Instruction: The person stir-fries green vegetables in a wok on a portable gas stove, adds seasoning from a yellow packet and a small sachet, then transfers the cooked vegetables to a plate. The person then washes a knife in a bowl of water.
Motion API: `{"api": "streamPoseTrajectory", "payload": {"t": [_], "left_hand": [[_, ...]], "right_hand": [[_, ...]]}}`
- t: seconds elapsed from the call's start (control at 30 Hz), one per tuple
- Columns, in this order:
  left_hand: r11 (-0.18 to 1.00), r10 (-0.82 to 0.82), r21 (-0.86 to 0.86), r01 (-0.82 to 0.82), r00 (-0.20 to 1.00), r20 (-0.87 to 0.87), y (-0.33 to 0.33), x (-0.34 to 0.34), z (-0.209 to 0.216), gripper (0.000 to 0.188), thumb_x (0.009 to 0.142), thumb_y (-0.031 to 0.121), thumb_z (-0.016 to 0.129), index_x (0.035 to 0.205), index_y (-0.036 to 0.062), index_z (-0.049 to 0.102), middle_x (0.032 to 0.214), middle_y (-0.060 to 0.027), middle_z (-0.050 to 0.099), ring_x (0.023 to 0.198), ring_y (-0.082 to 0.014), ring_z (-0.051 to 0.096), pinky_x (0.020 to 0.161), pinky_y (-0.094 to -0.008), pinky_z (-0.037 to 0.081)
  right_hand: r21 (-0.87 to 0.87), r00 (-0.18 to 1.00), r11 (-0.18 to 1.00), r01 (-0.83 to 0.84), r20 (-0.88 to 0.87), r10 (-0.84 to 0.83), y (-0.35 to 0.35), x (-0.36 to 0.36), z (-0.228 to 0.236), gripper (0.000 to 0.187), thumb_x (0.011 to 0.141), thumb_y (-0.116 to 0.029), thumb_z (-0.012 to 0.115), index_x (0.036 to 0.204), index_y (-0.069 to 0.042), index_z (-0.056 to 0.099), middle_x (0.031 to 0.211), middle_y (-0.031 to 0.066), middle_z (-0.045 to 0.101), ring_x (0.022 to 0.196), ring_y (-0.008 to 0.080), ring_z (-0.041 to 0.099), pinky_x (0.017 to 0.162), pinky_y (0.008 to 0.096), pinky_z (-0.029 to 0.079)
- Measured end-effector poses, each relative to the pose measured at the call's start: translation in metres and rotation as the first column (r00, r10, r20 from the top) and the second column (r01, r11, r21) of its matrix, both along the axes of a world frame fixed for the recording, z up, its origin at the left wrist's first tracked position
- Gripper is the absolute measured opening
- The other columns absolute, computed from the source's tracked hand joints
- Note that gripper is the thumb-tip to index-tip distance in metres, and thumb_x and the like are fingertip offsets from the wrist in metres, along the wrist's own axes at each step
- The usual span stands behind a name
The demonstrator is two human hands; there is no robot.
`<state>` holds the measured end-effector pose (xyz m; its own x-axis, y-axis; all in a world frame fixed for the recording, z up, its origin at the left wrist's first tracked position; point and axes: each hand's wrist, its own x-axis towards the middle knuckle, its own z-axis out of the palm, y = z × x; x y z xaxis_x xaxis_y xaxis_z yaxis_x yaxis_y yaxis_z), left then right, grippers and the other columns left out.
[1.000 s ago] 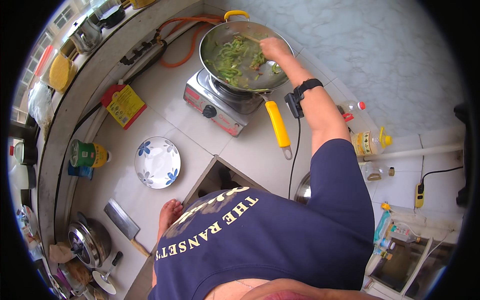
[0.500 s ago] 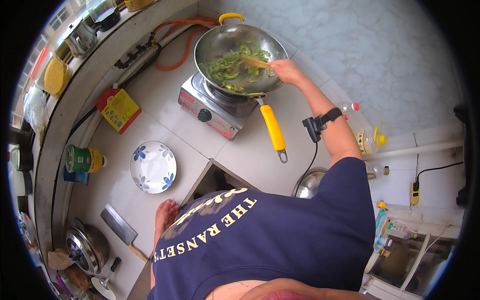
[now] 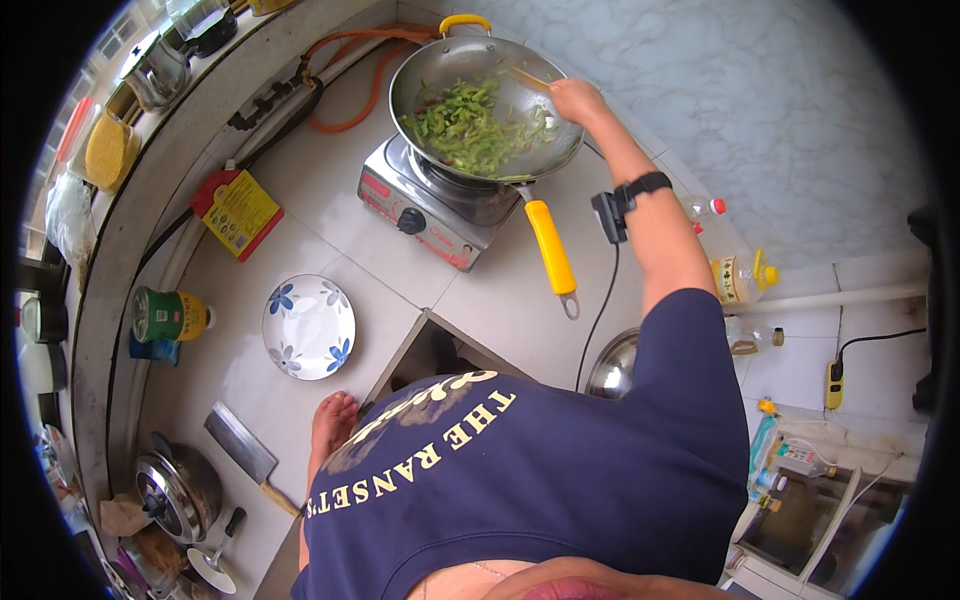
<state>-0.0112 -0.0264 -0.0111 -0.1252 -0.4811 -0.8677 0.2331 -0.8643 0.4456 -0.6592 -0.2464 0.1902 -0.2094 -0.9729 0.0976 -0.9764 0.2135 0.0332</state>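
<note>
Over the stove (image 3: 432, 205), seen from the head camera, the right hand (image 3: 577, 99) closes its grip on a wooden spatula (image 3: 528, 79) whose blade reaches into the wok (image 3: 487, 108). Green vegetables (image 3: 465, 125) lie spread across the wok's bottom, looking part cooked, so the stirring seems well under way with plating left; the flowered plate (image 3: 308, 326) sits bare on the table. The left hand (image 3: 333, 420) rests flat and open on the table (image 3: 300, 215) edge, near a cleaver (image 3: 241, 445).

A single head-worn fisheye view looks steeply down from above the person's navy shirt (image 3: 530, 480), with the white tiled counter (image 3: 330, 220) curving across the frame's upper left.
</note>
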Motion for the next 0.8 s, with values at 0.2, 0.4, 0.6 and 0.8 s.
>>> {"api": "streamPoseTrajectory", "payload": {"t": [0.2,0.4,0.6,0.8], "left_hand": [[0.999,-0.036,-0.005,0.036,0.999,-0.030,-0.002,-0.002,0.000,0.022,0.094,0.025,0.062,0.107,0.0092,0.054,0.086,-0.0024,0.063,0.074,-0.0144,0.061,0.063,-0.0270,0.049],[0.999,-0.036,-0.006,0.036,0.999,0.021,-0.001,-0.001,0.003,0.022,0.094,0.026,0.062,0.108,0.0104,0.055,0.088,-0.0019,0.063,0.075,-0.0139,0.061,0.066,-0.0275,0.049],[1.000,-0.025,0.010,0.025,1.000,0.006,0.004,0.000,0.002,0.022,0.094,0.026,0.062,0.108,0.0106,0.055,0.088,-0.0016,0.063,0.076,-0.0138,0.061,0.067,-0.0276,0.049],[0.999,-0.025,-0.021,0.025,0.999,0.026,-0.001,-0.003,0.013,0.021,0.095,0.025,0.061,0.108,0.0100,0.054,0.089,-0.0017,0.063,0.077,-0.0136,0.061,0.068,-0.0278,0.050]], "right_hand": [[0.000,0.950,0.957,-0.289,0.125,0.286,-0.044,0.069,-0.011,0.025,0.082,-0.014,0.048,0.092,-0.008,0.070,0.096,0.0179,0.067,0.090,0.0371,0.065,0.079,0.0462,0.052],[0.227,0.941,0.925,-0.306,0.221,0.257,0.031,0.110,0.047,0.027,0.091,-0.025,0.047,0.101,-0.013,0.069,0.101,0.0142,0.068,0.096,0.0366,0.062,0.084,0.0449,0.050],[0.135,0.832,0.947,-0.292,0.524,0.182,0.076,0.087,0.047,0.028,0.091,-0.027,0.048,0.101,-0.012,0.069,0.098,0.0164,0.068,0.091,0.0371,0.062,0.080,0.0411,0.050],[0.126,0.984,0.979,-0.160,0.098,0.148,0.040,0.030,0.014,0.026,0.088,-0.020,0.048,0.094,-0.006,0.069,0.097,0.0195,0.068,0.087,0.0376,0.065,0.075,0.0458,0.053]]}}
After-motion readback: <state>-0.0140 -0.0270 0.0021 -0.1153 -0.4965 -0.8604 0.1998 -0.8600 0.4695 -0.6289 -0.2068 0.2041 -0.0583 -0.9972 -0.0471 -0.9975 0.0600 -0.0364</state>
